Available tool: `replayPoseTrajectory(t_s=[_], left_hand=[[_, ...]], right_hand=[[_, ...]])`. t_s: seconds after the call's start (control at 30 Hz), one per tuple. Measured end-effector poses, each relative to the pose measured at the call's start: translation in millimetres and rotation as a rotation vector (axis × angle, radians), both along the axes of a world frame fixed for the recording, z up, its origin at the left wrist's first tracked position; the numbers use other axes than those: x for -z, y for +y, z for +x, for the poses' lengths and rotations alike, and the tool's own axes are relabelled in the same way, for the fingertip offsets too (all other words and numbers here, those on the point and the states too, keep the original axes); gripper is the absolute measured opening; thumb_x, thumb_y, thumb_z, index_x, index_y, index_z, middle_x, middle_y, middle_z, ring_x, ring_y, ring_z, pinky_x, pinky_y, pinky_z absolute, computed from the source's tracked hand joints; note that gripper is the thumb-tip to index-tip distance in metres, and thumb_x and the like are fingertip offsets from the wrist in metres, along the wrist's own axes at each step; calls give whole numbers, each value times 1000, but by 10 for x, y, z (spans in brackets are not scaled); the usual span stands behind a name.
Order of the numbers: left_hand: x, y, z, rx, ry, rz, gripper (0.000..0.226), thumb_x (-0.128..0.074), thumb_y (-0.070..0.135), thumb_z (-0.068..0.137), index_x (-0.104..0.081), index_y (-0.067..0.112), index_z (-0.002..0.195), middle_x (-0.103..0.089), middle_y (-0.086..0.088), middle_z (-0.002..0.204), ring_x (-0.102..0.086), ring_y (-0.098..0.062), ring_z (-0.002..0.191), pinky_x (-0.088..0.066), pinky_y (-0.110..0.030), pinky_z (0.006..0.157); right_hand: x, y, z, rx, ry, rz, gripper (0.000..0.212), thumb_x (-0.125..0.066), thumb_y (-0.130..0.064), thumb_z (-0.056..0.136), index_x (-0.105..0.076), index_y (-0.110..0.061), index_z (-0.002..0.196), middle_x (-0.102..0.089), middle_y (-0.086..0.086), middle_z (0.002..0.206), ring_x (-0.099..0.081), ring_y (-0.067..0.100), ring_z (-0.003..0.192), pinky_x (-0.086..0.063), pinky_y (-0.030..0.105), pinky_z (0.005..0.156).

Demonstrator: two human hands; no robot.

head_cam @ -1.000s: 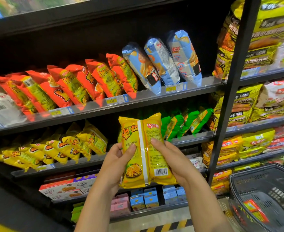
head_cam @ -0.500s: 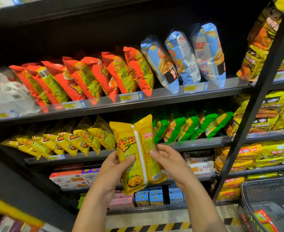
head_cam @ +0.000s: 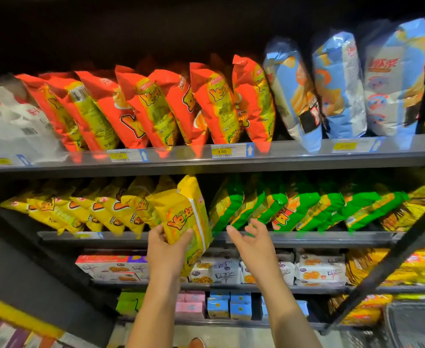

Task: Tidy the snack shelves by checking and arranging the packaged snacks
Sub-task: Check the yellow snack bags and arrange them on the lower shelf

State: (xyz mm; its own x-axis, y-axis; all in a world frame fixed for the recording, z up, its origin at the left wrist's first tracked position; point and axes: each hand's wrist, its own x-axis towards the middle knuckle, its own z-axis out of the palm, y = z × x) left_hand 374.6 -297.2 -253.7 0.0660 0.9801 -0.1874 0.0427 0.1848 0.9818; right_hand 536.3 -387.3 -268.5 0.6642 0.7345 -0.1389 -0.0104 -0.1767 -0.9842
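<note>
My left hand [head_cam: 165, 249] grips a yellow snack bag [head_cam: 185, 217] by its lower left side, its top tilted in under the upper shelf, at the gap between the yellow bags [head_cam: 86, 212] and the green bags [head_cam: 291, 209] on the second shelf [head_cam: 306, 238]. My right hand [head_cam: 250, 243] hovers just right of the bag, fingers spread and loosely curled, holding nothing, in front of the shelf edge and the leftmost green bags.
The shelf above [head_cam: 206, 162] carries red bags [head_cam: 156, 109], blue bags [head_cam: 337, 86] and white bags [head_cam: 13, 121], with price tags on its lip. Below are boxed and wrapped biscuits [head_cam: 219, 270] and small cartons [head_cam: 229, 305]. A black upright [head_cam: 392, 262] slants at right; a basket corner [head_cam: 414, 325] shows bottom right.
My right hand let go of the yellow bag and opened to its right. My left hand alone carried the bag up and forward to the second shelf. The view moved closer.
</note>
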Motion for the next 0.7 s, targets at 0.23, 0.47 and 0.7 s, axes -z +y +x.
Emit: replayPoseTrajectory(t_s=[0.23,0.47,0.7], left_hand=[[311,550,458,-107,69,68,74,-91,30,81,-47,27,141,-63,-2,132,-62,-25,121,-55,-50,103],[494,973,749,-152,78,126,65,-92,23,79,-51,23,129,-66,-3,118,-65,-27,111,-54,-45,95],[697,1134,959,-114,7,84,57,-90,13,82,-48,34,114,-67,4,101,-64,-4,88,-46,-20,72]], right_hand=[[156,635,85,130,-45,-40,97,-72,-61,89,-21,-25,164,-35,0,166,-42,21,148,-43,48,117],[178,1163,228,296,-240,-260,95,-67,-64,91,-30,-8,158,-46,12,157,-46,32,144,-43,48,114],[228,1427,306,321,-330,-425,46,-67,-50,96,-46,-12,108,-66,13,107,-65,36,105,-48,41,83]])
